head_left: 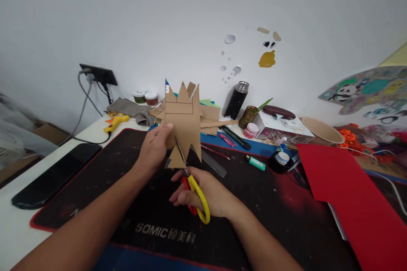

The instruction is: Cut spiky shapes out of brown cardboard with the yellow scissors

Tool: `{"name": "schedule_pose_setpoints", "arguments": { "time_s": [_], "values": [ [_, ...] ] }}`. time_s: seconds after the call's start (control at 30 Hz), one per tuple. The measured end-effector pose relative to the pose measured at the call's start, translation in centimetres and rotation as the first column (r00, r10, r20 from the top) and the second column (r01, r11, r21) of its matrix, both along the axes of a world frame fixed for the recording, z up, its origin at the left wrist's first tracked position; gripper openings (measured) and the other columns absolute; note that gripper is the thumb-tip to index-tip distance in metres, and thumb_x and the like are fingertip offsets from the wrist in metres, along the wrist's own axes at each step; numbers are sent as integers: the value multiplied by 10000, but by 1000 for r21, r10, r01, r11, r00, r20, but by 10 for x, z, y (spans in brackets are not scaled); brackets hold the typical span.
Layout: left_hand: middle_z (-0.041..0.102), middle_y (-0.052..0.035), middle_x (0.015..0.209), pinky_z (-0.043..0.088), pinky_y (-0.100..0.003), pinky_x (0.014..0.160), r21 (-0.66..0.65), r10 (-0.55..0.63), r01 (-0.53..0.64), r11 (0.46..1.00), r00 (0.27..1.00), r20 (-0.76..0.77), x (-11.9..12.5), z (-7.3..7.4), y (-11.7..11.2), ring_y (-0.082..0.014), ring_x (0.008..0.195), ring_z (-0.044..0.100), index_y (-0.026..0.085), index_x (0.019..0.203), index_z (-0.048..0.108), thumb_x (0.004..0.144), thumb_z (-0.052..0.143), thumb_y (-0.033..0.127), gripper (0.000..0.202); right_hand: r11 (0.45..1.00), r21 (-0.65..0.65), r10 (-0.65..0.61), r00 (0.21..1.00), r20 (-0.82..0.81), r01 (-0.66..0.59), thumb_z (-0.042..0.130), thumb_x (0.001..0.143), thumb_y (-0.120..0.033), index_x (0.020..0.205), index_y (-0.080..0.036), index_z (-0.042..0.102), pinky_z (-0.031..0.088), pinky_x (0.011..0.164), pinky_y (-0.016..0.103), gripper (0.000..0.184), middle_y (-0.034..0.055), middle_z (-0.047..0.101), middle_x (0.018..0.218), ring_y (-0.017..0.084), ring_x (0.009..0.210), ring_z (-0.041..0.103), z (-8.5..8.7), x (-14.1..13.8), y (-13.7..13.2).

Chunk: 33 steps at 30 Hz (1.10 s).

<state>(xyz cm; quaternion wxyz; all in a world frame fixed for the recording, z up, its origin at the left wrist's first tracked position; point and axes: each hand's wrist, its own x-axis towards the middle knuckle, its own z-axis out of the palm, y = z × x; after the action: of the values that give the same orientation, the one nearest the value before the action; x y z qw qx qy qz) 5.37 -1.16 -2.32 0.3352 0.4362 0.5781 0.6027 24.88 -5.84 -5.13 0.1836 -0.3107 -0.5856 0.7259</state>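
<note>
My left hand [155, 146] pinches a jagged piece of brown cardboard [184, 125] and holds it upright above the desk mat. Its top and bottom edges are cut into spikes. My right hand [199, 194] grips scissors [195, 192] with yellow and red handles, just below the cardboard. The blades point up and are open in a cut at the cardboard's lower edge.
A black desk mat [152, 220] lies under my arms. A red sheet [352, 190] covers the right side. A ruler [213, 163], markers, a black flask [235, 99], small jars, a yellow glue gun [115, 123] and cardboard scraps lie behind.
</note>
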Motion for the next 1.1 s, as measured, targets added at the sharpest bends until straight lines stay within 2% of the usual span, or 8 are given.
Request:
{"name": "schedule_pose_setpoints", "arguments": {
  "time_s": [0.1,0.23,0.3,0.47,0.6,0.77,0.9,1.1],
  "values": [
    [648,-14,710,497,-312,650,15,29,-29,999,1000,-10,0,4,-1,-215,711,577,234,698,627,852,668,486,298,1000,-8,25,1000,-12,-25,886,664,-857,1296,-192,594,514,679,292,962,99,786,1032,241,891,759,1,2,0],
    [703,-24,766,530,-310,684,41,49,-51,998,997,52,-3,5,3,-227,757,628,222,730,665,833,681,465,264,999,29,32,999,-33,-31,849,711,-864,1311,-200,602,542,722,310,928,101,796,1048,252,935,775,5,2,-2],
    [700,-20,754,532,-311,675,36,37,-40,999,996,77,-4,2,4,-224,739,625,224,723,662,833,693,464,266,999,43,-13,1000,-22,14,831,753,-853,1273,-197,612,546,699,301,866,78,787,995,223,853,773,5,-2,-4],
    [672,-19,705,528,-318,652,5,-31,30,1000,996,78,-3,-4,4,-225,699,615,231,703,651,874,683,450,280,993,30,-110,994,12,110,762,798,-878,1192,-182,626,467,463,229,811,-5,700,814,132,533,650,3,-10,-6],
    [654,-8,694,504,-309,614,-24,-9,11,1000,996,94,-3,-2,2,-210,655,584,239,700,637,872,685,459,283,984,70,-166,986,27,164,716,881,-824,1153,-177,663,403,407,197,704,-27,667,745,101,458,586,2,-10,-6],
    [624,-6,680,482,-311,609,10,-8,8,1000,1000,5,-4,-1,1,-211,662,573,241,680,609,883,670,475,316,974,117,-200,979,34,195,698,926,-756,1117,-167,678,377,397,189,620,-36,644,713,87,434,548,2,-10,-5],
    [662,-11,744,498,-304,643,3,-62,62,998,997,54,-3,-7,3,-204,688,595,229,746,638,899,660,520,330,968,127,-224,974,33,218,680,928,-767,1093,-167,671,372,392,190,623,-44,631,691,84,424,531,3,-10,-4],
    [715,-12,859,546,-303,799,110,-174,164,980,981,86,-2,-7,2,-200,807,658,236,861,662,910,683,439,210,967,125,-229,972,40,223,665,925,-795,1053,-171,652,374,388,196,637,-52,619,668,88,425,527,1,-10,-4]
  ]
}}
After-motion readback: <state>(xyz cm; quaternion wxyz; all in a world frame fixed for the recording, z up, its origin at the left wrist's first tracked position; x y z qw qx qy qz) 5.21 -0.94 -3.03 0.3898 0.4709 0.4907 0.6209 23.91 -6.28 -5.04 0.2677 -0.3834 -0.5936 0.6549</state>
